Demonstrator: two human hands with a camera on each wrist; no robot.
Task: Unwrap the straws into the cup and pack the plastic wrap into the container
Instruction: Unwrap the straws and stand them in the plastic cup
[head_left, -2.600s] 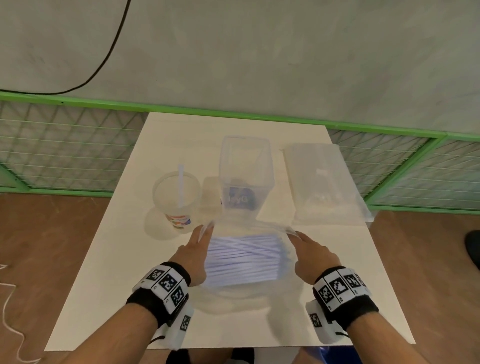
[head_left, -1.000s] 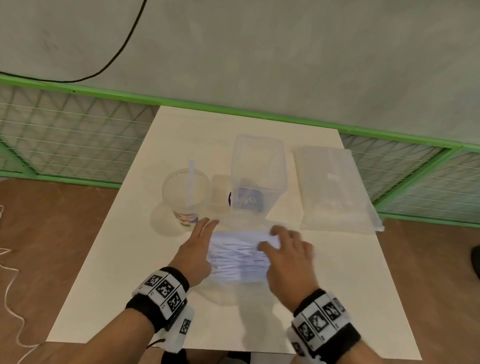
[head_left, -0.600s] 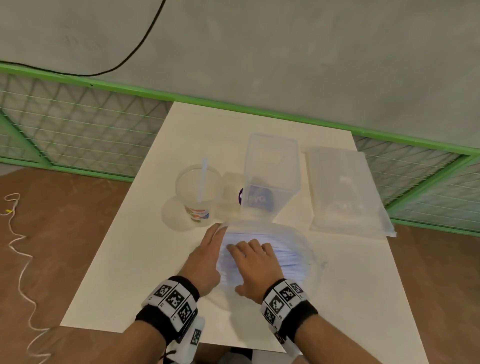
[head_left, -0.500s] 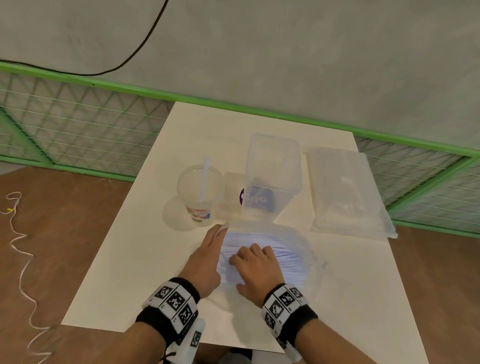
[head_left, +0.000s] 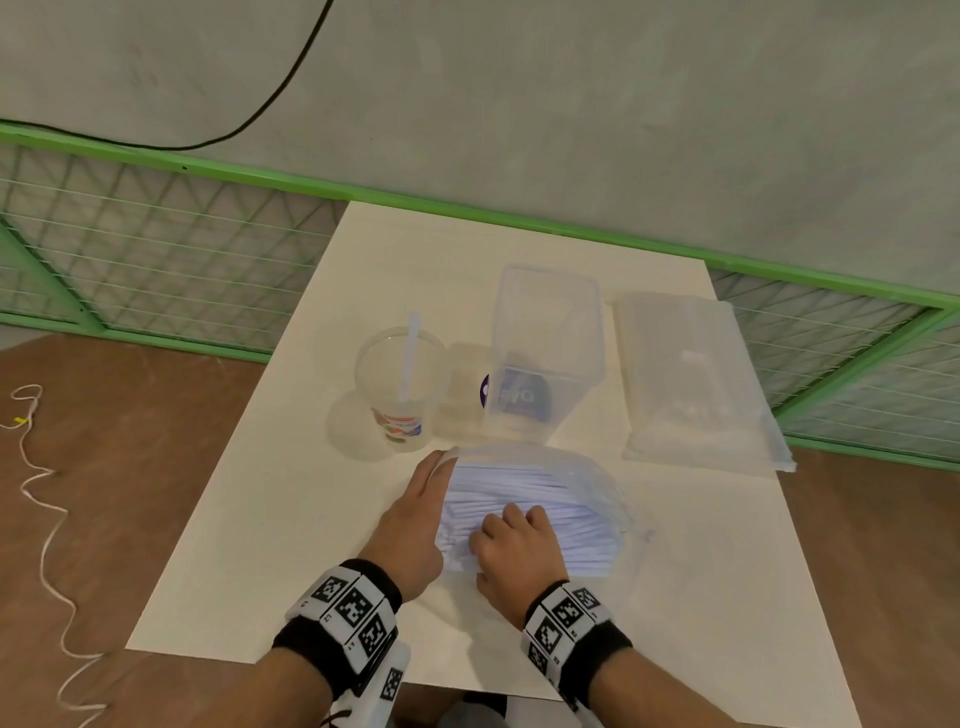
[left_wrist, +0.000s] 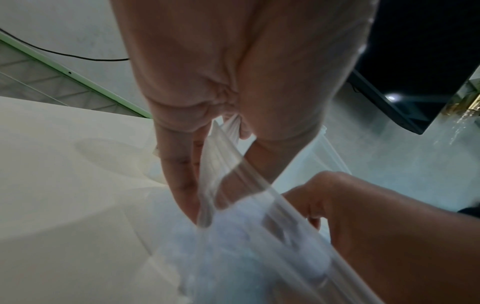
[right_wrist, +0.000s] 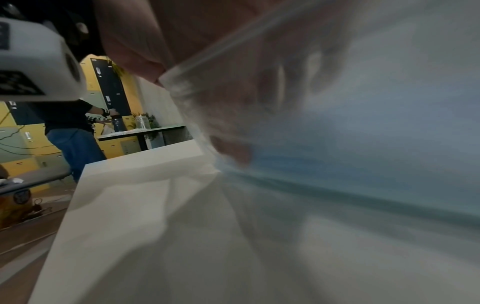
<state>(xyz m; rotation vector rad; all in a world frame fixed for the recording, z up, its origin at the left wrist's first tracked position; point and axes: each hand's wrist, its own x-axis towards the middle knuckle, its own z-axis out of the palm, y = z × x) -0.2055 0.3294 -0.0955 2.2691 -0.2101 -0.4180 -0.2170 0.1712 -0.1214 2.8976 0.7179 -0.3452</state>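
A clear plastic bag of white wrapped straws (head_left: 530, 512) lies flat on the near middle of the cream rectangular table (head_left: 260, 545). We see its open mouth along the left edge.

Our left hand (head_left: 415, 519) pinches the bag's lip there between thumb and fingers; the left wrist view shows the clear strip caught in that pinch. Our right hand (head_left: 519, 551) has its fingers curled down among the straws at the bag's mouth. Whether they have closed on one straw we cannot tell, as the right wrist view is only blur and plastic.

Just beyond the bag, to the left, stands a clear plastic cup with a printed band (head_left: 400, 384), one white straw (head_left: 408, 358) already upright in it. Beside the cup stands a tall clear square container (head_left: 545, 353). To its right lies a flat clear plastic packet (head_left: 691, 379), apart from the bag. A green mesh fence (head_left: 156, 234) runs behind the table.

We judge the step in hand to be drawing a single wrapped straw out. It should go best if the left hand keeps the mouth held wide and pinned, and the right fingers separate one straw, then slide it out lengthwise so the rest do not spill.
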